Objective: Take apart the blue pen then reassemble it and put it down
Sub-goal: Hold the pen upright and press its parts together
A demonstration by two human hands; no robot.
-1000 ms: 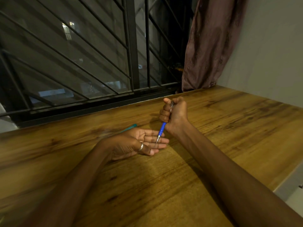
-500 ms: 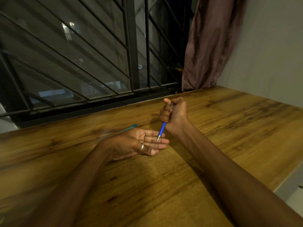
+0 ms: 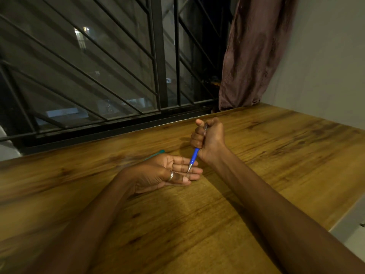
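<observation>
Right hand (image 3: 208, 138) fists blue pen (image 3: 194, 158) (tip below fist).

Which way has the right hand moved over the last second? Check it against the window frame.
No. The right hand, fisted around the blue pen, sits at the same spot below the window frame as before.

Table: we see a wood-grain table (image 3: 266, 155) with dark streaks, filling the lower view.
Window: we've got black metal bars (image 3: 158, 56) across dark glass, along the table's far edge.
Curtain: a brownish-mauve curtain (image 3: 254, 52) hangs at the far right corner.
Wall: a plain pale wall (image 3: 325, 66) on our right.
Teal object: we catch just its tip (image 3: 161, 151) on the table; the rest is hidden.
</observation>
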